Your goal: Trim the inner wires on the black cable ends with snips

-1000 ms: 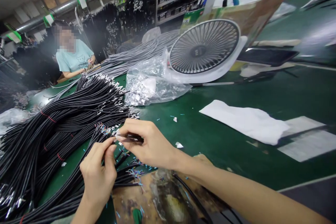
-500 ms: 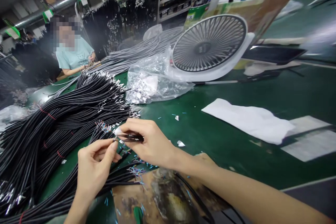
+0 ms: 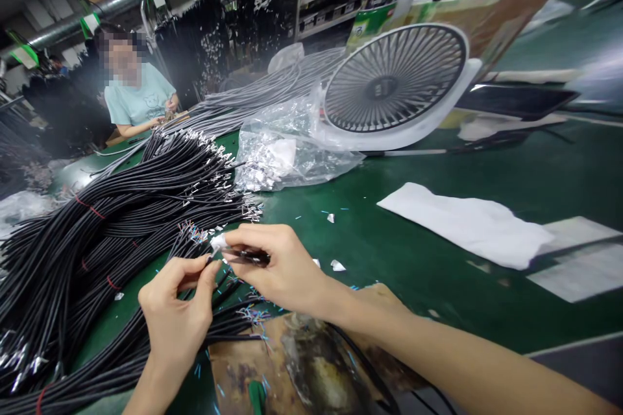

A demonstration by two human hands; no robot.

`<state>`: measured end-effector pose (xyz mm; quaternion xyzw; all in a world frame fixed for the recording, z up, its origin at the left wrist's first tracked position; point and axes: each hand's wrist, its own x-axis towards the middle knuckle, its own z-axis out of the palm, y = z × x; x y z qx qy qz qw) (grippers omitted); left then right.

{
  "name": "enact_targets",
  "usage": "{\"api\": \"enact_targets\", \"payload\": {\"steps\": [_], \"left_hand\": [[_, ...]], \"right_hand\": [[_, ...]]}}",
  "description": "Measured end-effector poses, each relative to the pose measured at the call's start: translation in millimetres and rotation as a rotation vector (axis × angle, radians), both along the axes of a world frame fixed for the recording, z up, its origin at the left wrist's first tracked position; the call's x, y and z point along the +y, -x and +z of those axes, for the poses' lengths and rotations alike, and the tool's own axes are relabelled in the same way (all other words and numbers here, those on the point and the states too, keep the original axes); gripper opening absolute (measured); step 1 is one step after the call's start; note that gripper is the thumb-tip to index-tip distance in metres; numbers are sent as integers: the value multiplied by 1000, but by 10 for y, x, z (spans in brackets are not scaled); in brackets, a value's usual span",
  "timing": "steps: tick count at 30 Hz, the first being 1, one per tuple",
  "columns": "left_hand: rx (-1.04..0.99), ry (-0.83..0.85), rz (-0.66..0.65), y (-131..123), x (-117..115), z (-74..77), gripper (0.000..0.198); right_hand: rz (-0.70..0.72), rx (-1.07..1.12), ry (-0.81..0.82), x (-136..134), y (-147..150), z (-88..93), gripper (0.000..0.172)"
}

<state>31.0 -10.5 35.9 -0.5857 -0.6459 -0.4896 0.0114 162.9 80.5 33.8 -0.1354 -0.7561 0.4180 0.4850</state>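
Note:
Thumb and forefinger of my left hand pinch the end of a black cable, most of which the hand hides. My right hand is closed around black tweezers, whose tips meet the cable end just above my left fingertips. A white covering wraps a fingertip of the right hand. Beneath and behind both hands lie black cables with thin coloured wires bared at their ends. Small white foil scraps are scattered to the right of them.
Bundled black cables with silvery ends cover the left side. A clear plastic bag lies before a white fan. White cloth rests at right; a stained board is nearest me. A person sits across the table.
My left hand has shifted and turned slightly, and more of the cable end shows at its fingertips. The right hand still grips the tweezers. The whole view has moved a little.

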Motion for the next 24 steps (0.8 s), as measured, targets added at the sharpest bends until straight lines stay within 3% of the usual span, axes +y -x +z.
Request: {"api": "enact_targets", "payload": {"steps": [5, 9, 15, 18, 21, 24], "left_hand": [[200, -36, 42, -25, -8, 34, 6], [160, -28, 70, -14, -5, 42, 3], [-232, 267, -136, 77, 49, 70, 10], [-415, 381, -193, 146, 48, 108, 10], [-490, 274, -91, 208, 25, 107, 13], [-426, 163, -10, 239, 7, 66, 14]], "right_hand": [[-98, -4, -246, -34, -14, -11, 19], [-90, 3, -295, -71, -12, -38, 19], [-120, 7, -219, -20, 2, -52, 12], [-88, 0, -91, 5, 9, -21, 11], [-116, -97, 48, -16, -3, 34, 18], [-158, -237, -5, -54, -23, 70, 27]]}}
